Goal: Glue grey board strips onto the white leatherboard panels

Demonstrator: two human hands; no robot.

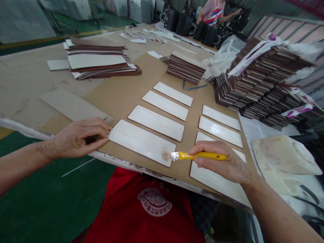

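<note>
My right hand (220, 160) grips the yellow handle of a paintbrush (186, 155). Its bristles touch the right end of the nearest white panel (141, 140), which has dark edges and a streaky, damp-looking face. At that panel's left corner, my left hand (84, 136) pinches the edge between thumb and fingers. Behind it lie several similar white panels (158, 122) in a column. A second column of white panels (220, 131) stands to the right, partly hidden by my right hand; one of them shines wet.
Brown board (121, 92) covers the tabletop under the panels. Stacked panels (98, 62) stand at the back left, a smaller stack (186, 65) at back centre, and tall bundled stacks (263, 74) at right. A pale plastic bag (286, 155) lies at the right edge. A person (211, 13) is at the far end.
</note>
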